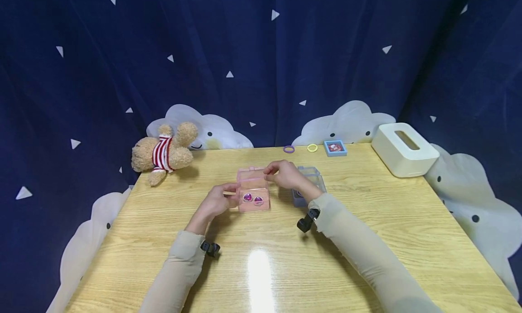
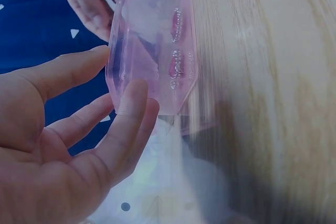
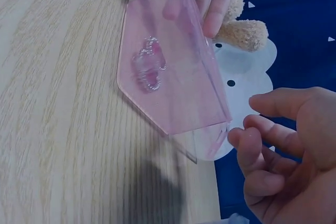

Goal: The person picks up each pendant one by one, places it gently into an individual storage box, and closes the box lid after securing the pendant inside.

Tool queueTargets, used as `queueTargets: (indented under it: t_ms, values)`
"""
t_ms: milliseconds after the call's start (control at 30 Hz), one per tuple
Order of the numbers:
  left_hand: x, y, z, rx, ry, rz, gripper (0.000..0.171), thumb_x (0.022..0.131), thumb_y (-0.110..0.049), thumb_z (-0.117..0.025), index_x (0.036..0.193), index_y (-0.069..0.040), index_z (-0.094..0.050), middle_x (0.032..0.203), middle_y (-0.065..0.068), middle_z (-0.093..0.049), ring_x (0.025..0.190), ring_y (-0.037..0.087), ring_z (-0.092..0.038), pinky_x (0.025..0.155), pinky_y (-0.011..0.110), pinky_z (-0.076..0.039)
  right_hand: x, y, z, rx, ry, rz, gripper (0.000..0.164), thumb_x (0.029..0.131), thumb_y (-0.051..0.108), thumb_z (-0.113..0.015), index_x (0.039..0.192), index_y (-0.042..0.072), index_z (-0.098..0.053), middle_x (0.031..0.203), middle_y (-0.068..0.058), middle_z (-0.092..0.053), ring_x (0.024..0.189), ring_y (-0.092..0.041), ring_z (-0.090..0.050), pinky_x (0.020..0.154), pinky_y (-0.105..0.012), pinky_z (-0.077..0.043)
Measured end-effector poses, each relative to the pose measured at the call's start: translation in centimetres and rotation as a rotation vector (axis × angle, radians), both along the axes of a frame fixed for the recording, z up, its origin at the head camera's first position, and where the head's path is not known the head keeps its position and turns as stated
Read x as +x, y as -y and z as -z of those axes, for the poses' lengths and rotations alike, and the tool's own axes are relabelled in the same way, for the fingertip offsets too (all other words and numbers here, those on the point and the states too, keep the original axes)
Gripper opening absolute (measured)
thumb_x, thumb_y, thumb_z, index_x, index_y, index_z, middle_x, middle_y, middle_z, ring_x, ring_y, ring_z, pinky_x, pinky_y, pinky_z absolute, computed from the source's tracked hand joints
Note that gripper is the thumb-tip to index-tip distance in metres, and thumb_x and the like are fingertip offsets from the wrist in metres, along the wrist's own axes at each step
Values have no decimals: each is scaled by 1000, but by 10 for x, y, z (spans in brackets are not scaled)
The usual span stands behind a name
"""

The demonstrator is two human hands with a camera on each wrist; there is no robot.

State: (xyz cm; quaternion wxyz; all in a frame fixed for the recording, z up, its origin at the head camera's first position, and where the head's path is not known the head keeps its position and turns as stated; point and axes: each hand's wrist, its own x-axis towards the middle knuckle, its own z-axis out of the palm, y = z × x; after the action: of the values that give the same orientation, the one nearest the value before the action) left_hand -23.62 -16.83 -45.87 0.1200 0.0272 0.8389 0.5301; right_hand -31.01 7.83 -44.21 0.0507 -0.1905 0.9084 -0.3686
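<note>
Near the middle of the wooden surface [image 1: 408, 213] sits a pink see-through box [image 1: 253, 189] with its lid [image 1: 252, 175] tipped back, away from the person. It looks like hard plastic, so it should be light and stiff, a bit slippery, and it might crack if squeezed too much. The left grip [image 1: 217, 199] is bent around the box's left end, with the fingers pinching it there. The right grip [image 1: 285, 173] has its fingers loosely bent and a little apart, right by the lid's right edge; I can't tell if they touch it. The low side walls look like the best spot to hold, since the lid's hinge could be weak. Two shiny pink gems [image 1: 258, 200] lie inside, and they may slide if the box tips.
</note>
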Motion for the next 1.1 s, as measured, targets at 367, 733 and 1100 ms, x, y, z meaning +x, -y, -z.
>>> queueTargets:
  t_ms: [367,733,1100]
  values:
    - [0,0,-1,-24,-23,19,58,88,-3,-69,144,-3,-52,134,23,-58,107,28,-66,85,30,-57,-8,1,7,-18,117,-22,24,95,16,-64,114,4,-70,92,-7,-73,66,-26,-71,59,-23,-49]
    - [1,-2,-1,-47,-30,8,55,89,-3,-69,142,-2,-54,133,21,-60,106,28,-67,83,30,-58,-13,0,12,-56,146,-46,31,97,14,-58,125,2,-64,96,-12,-74,64,-24,-71,53,-21,-46]
    - [1,-1,-2,-53,-28,17,53,91,-5,-67,143,-2,-53,134,21,-59,108,30,-68,86,33,-59,-10,-1,7,-137,166,-14,35,98,12,-56,131,2,-60,99,-14,-71,75,-39,-72,51,-19,-41]
